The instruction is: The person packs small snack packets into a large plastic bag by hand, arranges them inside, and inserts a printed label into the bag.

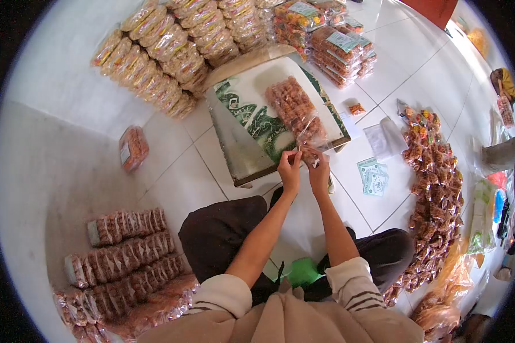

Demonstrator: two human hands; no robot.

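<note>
A long clear plastic bag point(294, 106) filled with rows of small reddish-brown snack packets lies on a low table with a green and white top point(243, 94). Its near end hangs at the table's front edge, between my hands. My left hand point(290, 166) pinches the left side of the bag's mouth, fingers closed. On the right side, my right hand point(319, 167) grips the gathered plastic, thumb and fingers pressed together. Both hands are close together, and the fingers partly hide the plastic between them.
Stacked bags of round crackers point(154, 57) stand at the back left, packed snack bundles point(340, 48) behind the table. Green printed labels point(373, 177) and clear plastic sleeves point(386, 139) lie on the right floor, beside a long pile of small packets point(438, 188). Filled bags point(123, 257) lie at left.
</note>
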